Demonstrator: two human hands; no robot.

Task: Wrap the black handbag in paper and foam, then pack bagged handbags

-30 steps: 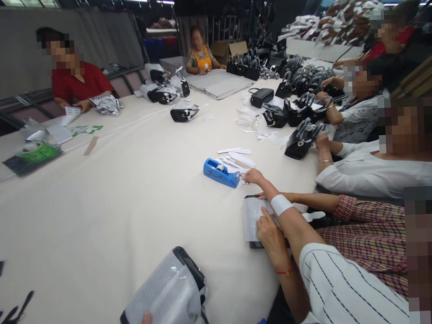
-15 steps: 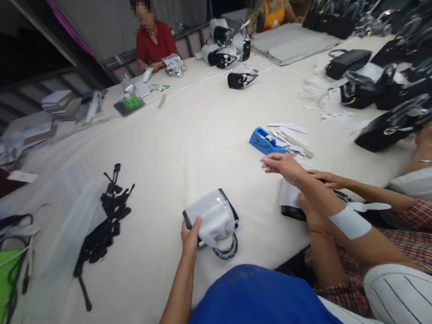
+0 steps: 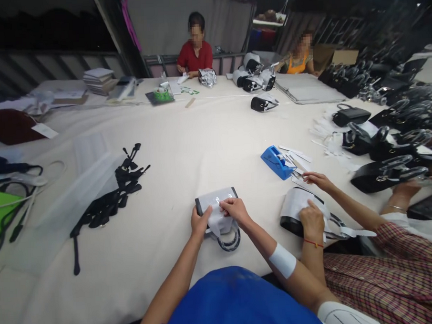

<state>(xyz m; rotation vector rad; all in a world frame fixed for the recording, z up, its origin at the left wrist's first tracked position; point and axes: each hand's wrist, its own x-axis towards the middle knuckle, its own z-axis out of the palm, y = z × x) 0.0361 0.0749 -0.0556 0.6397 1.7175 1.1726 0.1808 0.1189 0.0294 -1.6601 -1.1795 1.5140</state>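
Observation:
A small black handbag (image 3: 215,196) wrapped in white sheeting lies on the table in front of me, its plastic-covered handle (image 3: 229,241) toward my body. My left hand (image 3: 201,221) grips its left end, thumb on top of the wrap. Over the upper face of the wrap, my right hand (image 3: 236,210) is closed in a pinch, fingertips at the sheeting. Whatever lies between those fingertips is too small to make out. A blue tape dispenser (image 3: 276,162) stands beyond, to the right.
At my right a co-worker's hands (image 3: 312,221) work on another wrapped handbag (image 3: 292,201). Paper strips (image 3: 297,154) lie by the dispenser. Black straps (image 3: 110,200) are heaped at left. Black handbags (image 3: 377,174) crowd the right side. Two people sit across the table.
My right hand has come from beside the tape dispenser down onto the wrapped handbag. My left hand still holds the bag. The co-worker's hand has reached toward the paper strips. The view has shifted.

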